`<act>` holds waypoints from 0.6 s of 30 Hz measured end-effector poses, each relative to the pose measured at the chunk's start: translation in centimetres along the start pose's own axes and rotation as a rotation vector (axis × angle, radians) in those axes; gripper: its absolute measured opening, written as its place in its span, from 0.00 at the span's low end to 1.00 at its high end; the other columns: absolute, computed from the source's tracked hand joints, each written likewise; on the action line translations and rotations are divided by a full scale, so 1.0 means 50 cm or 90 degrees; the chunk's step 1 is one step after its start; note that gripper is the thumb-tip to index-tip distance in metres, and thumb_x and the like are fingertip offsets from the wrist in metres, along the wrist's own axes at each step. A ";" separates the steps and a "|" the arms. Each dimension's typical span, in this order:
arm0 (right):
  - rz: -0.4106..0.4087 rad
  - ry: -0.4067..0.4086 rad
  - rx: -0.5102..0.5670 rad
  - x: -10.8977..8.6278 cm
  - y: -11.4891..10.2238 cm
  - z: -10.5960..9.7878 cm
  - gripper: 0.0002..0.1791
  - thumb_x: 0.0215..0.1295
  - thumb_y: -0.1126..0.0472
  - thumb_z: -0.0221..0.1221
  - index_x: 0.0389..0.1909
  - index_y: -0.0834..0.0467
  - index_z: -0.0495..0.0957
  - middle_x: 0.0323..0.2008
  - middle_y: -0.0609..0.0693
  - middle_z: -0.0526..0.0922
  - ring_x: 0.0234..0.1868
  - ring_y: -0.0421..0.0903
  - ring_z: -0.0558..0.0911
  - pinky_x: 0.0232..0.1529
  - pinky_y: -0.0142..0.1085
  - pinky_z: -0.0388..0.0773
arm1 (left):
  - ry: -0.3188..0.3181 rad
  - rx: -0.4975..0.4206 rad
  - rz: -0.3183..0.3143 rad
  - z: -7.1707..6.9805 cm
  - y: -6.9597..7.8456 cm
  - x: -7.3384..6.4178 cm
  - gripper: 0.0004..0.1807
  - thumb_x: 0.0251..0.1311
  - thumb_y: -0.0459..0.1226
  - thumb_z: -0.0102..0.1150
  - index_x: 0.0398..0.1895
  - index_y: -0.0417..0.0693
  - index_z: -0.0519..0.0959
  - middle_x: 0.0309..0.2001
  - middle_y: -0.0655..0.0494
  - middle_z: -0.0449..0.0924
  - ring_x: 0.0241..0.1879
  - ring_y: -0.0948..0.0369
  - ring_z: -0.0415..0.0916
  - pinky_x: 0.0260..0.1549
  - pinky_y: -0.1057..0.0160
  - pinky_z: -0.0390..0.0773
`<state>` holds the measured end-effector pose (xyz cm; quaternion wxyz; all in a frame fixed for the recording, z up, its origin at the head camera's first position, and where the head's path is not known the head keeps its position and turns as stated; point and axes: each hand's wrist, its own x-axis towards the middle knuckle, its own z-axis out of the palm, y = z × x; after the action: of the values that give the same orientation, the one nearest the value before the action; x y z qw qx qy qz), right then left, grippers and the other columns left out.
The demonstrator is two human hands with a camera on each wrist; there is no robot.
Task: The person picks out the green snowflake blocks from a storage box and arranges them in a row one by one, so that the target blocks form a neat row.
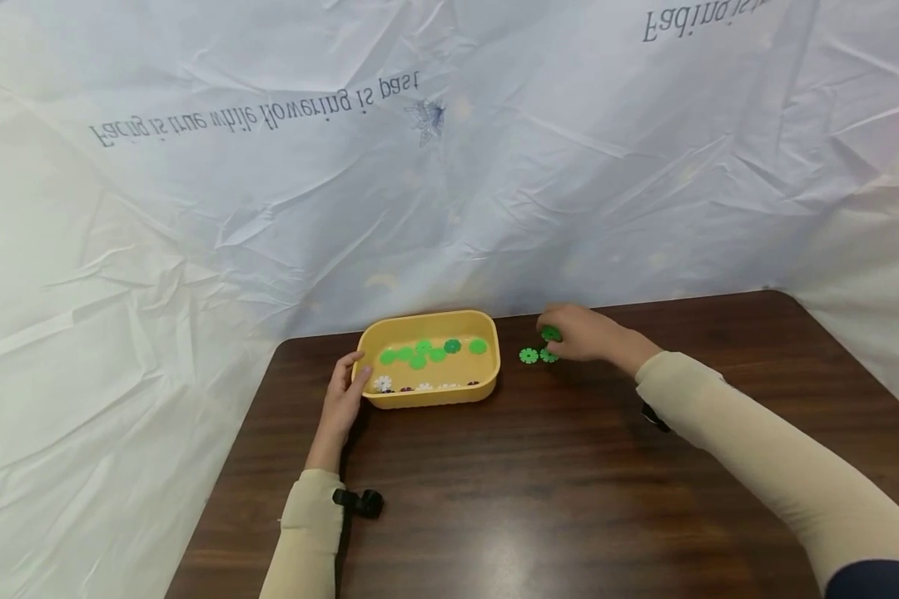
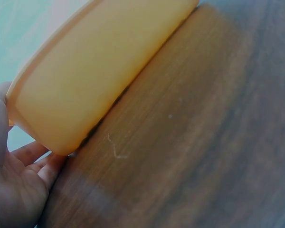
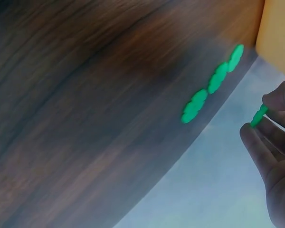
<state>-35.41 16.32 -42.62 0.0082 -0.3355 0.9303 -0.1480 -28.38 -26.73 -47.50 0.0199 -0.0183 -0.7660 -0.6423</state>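
Note:
A yellow plastic basin (image 1: 429,400) sits toward the back of the table. My left hand (image 1: 340,405) grips its left end, thumb over the rim and fingers along the outside wall. Inside lie several green snowflake discs (image 1: 417,362), with white discs (image 1: 382,383) and some dark ones near the front wall. To the basin's right, my right hand (image 1: 584,334) pinches a green snowflake disc (image 3: 259,115) between thumb and fingers. Below that hand, three green discs (image 3: 217,77) lie in a row on the tabletop, touching or nearly so, in the right wrist view.
The dark wooden table (image 1: 494,499) ends just behind the basin and the row of discs. A white printed cloth (image 1: 449,200) hangs behind and at the sides. Each wrist wears a strapped camera; the left one (image 1: 360,502) shows plainly.

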 end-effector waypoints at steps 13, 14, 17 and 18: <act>0.031 -0.006 0.001 -0.039 0.057 0.010 0.18 0.69 0.68 0.64 0.57 0.71 0.81 0.54 0.65 0.82 0.54 0.63 0.82 0.52 0.56 0.81 | 0.003 -0.009 0.015 -0.008 -0.068 0.034 0.27 0.83 0.42 0.50 0.79 0.45 0.61 0.81 0.46 0.55 0.72 0.48 0.62 0.68 0.49 0.63; 0.034 -0.007 0.002 -0.041 0.061 0.011 0.18 0.69 0.68 0.64 0.57 0.71 0.82 0.54 0.65 0.83 0.54 0.63 0.82 0.52 0.56 0.81 | 0.005 -0.005 0.017 -0.008 -0.069 0.034 0.27 0.83 0.43 0.51 0.79 0.46 0.61 0.80 0.47 0.56 0.72 0.50 0.63 0.67 0.52 0.63; 0.044 -0.009 0.004 -0.049 0.071 0.013 0.18 0.69 0.68 0.64 0.57 0.70 0.82 0.55 0.65 0.83 0.55 0.64 0.82 0.53 0.57 0.80 | 0.006 -0.004 0.018 -0.009 -0.070 0.035 0.27 0.83 0.43 0.51 0.78 0.47 0.62 0.79 0.47 0.58 0.69 0.51 0.65 0.62 0.60 0.67; 0.049 -0.011 0.004 -0.052 0.074 0.014 0.18 0.69 0.69 0.64 0.58 0.70 0.82 0.55 0.66 0.83 0.55 0.64 0.82 0.53 0.58 0.80 | 0.005 -0.005 0.016 -0.010 -0.070 0.036 0.27 0.83 0.42 0.51 0.79 0.46 0.62 0.79 0.46 0.58 0.68 0.51 0.65 0.60 0.63 0.67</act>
<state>-35.64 20.46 -44.53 0.0231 -0.3011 0.9418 -0.1478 -30.34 -27.84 -50.77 0.0309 -0.0259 -0.7630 -0.6451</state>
